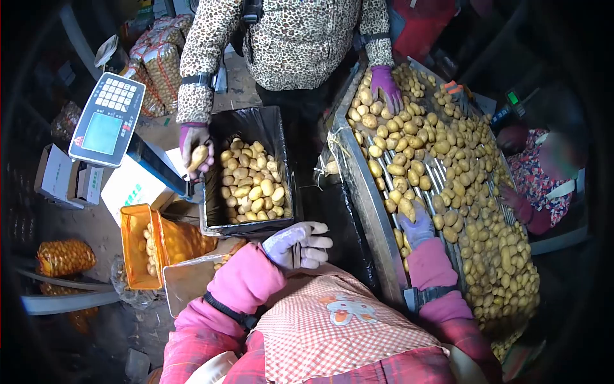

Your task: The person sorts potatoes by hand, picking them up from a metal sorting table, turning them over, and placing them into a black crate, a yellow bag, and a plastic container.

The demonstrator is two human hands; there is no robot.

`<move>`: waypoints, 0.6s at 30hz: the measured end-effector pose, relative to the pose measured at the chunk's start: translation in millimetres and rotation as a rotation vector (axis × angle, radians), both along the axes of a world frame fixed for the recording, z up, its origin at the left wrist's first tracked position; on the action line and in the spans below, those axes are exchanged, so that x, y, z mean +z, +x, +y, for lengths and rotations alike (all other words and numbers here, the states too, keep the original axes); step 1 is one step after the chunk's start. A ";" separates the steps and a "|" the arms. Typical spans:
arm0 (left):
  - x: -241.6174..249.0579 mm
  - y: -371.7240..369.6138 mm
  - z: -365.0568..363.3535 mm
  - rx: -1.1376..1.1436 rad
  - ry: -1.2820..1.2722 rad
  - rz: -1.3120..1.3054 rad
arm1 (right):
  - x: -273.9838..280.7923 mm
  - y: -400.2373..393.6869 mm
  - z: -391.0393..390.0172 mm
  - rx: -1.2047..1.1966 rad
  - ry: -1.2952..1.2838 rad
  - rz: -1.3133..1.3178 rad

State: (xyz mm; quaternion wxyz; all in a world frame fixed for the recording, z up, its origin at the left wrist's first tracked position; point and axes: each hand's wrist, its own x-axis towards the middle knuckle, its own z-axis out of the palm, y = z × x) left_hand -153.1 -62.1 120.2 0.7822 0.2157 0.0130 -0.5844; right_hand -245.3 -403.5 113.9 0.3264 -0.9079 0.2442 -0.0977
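My left hand [297, 245], in a pale purple glove, hovers beside the near edge of a black-lined box [284, 137], fingers apart and holding nothing. Inside that box lies a heap of potatoes [252, 182]. My right hand [417, 226], gloved alike, reaches onto the metal sorting table [377, 224] on my right. Its fingers are around a potato [406, 207] at the near left side of the pile; the fingertips are partly hidden. Many more potatoes [476, 192] cover the table's rollers.
Opposite me a co-worker holds a potato [199, 155] over the box and rests a purple-gloved hand [385, 88] on the pile. Another person [543, 173] works at far right. A scale display [105, 121], an orange crate [131, 249] and filled net sacks [66, 257] stand left.
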 end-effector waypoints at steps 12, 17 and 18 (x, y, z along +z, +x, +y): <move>24.0 18.7 3.5 0.171 -0.325 0.214 | 70.2 42.9 78.1 0.402 -0.201 -0.023; 6.6 14.0 12.4 0.161 -0.373 0.273 | 17.1 16.8 65.5 0.395 -0.426 0.040; 5.2 11.6 16.0 0.165 -0.377 0.317 | 11.9 14.7 65.6 0.373 -0.346 0.043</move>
